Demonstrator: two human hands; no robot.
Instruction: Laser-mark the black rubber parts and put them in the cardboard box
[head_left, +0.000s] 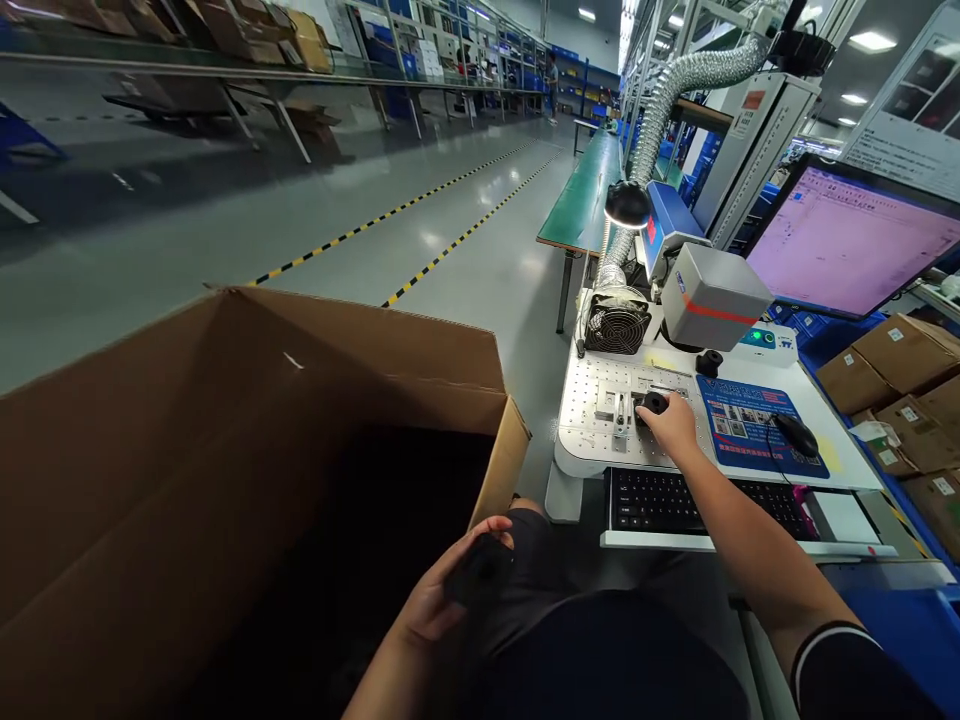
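Note:
My right hand (673, 428) is closed on a small black round part (655, 402) with a hole in its top. That part is at a metal fixture (619, 412) on a perforated plate (581, 395) of the white workbench. In my left hand (439, 590), beside the right edge of an open cardboard box (517, 425), is a dark round part (484, 568), its outline blurred. Another black part (709, 363) stands on the bench beyond my right hand. The inside of the box is too dark to make out.
Above the plate hangs a grey machine head (716, 295), with a fan (617, 323) at its left. A mouse (795, 435) lies on a blue mat (739, 440), and a keyboard (660, 500) sits below. A monitor (855, 235) and stacked cartons (907, 350) are at the right.

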